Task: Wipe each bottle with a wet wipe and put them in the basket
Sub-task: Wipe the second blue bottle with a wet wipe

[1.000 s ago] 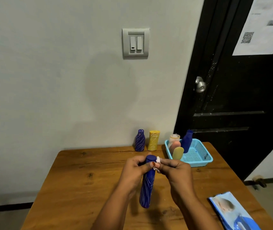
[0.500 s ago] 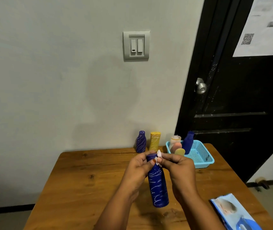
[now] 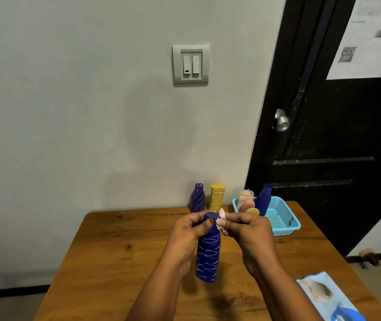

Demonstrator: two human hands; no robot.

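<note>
Table [image 3: 115, 251]: right hand [image 3: 252, 237] mostly hides wipe [image 3: 221, 219].

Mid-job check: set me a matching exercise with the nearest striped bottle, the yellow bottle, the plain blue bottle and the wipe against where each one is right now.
Things:
1. nearest striped bottle
2. yellow bottle
3. plain blue bottle
4. wet wipe

Places:
A. standing in the basket
B. pinched in the right hand
C. gripped near its cap by the left hand
D. standing on the table by the wall, outside the basket

Pairs: 1-C, 2-D, 3-A, 4-B
</note>
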